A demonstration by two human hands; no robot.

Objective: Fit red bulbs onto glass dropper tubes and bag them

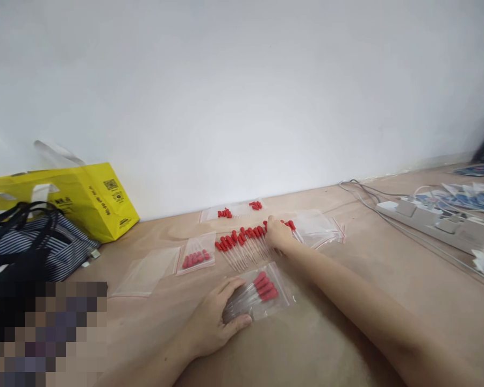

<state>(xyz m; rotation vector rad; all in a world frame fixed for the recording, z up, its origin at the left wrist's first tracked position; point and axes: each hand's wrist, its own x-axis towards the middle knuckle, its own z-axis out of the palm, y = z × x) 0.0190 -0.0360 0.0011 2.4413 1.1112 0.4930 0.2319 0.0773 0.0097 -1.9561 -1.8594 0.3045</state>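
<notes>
My left hand (220, 317) grips the end of a clear zip bag (284, 290), its thumb along the near side and its fingers along the far side. Several glass-like droppers with red rubber bulbs (266, 287) lie inside that bag. Beyond it, a row of loose droppers (242, 247) is spread on the table, bulbs pointing away from me. My right hand (279, 234) is closed over the right part of this row, with red bulbs close on both sides. Its fingertips are largely hidden, so what they pinch does not show.
Left of the row lie a filled zip bag (196, 255) and a flat bag (149, 271). More bags (317, 226) lie at right; another with red bulbs (236, 210) is by the wall. A yellow bag (100, 199), striped bag (75, 239) and power strip (439, 220) flank the table.
</notes>
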